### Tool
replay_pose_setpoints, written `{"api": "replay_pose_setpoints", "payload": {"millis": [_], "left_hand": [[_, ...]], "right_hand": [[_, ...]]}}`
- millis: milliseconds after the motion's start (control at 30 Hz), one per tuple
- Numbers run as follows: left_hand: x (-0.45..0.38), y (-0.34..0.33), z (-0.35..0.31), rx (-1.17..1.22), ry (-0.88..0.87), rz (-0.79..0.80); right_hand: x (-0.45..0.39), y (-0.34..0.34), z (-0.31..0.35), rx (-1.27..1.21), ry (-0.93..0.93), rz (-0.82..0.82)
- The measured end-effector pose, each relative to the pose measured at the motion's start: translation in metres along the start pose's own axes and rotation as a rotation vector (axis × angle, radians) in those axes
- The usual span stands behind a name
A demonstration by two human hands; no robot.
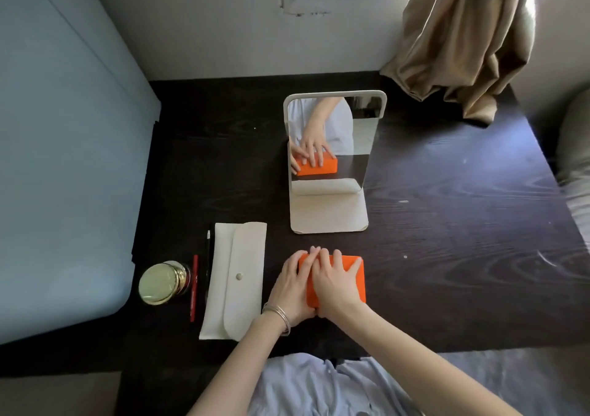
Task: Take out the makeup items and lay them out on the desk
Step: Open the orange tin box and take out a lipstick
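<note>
An orange box [352, 276] lies on the dark desk [447, 240] in front of me. My left hand [292, 289] grips its left part, fingers stretched over the lid and thumb at the near edge. My right hand [335, 283] lies beside it over the middle of the lid, thumb also at the near edge. The mirror's reflection shows the fingertips of both hands bent over the box's far edge. To the left lie a white snap pouch [236, 283], a black pencil [208, 256], a red pencil [194, 288] and a jar with a gold lid [158, 283].
A white standing mirror [332, 160] stands just behind the box. A beige curtain [463, 39] hangs onto the desk's back right corner. A pale blue mattress [64, 160] borders the desk on the left. A wall runs along the back.
</note>
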State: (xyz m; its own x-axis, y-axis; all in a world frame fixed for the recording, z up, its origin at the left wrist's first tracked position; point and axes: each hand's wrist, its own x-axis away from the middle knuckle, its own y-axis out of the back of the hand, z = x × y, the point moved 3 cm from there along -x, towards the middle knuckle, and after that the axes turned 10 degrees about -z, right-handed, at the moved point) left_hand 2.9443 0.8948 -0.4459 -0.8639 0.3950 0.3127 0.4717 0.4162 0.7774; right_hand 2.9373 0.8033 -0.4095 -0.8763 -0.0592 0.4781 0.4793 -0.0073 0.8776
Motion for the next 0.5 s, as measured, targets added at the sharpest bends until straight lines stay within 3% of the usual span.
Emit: {"api": "replay_pose_setpoints", "payload": {"millis": [200, 500], "left_hand": [[0.0046, -0.0033, 0.0096, 0.186, 0.016, -0.043], [0.0039, -0.0041, 0.0106, 0.108, 0.027, -0.024]], "right_hand": [[-0.0061, 0.0028, -0.0022, 0.096, 0.164, -0.024], [-0.0090, 0.0036, -0.0027, 0.177, 0.247, -0.019]]}}
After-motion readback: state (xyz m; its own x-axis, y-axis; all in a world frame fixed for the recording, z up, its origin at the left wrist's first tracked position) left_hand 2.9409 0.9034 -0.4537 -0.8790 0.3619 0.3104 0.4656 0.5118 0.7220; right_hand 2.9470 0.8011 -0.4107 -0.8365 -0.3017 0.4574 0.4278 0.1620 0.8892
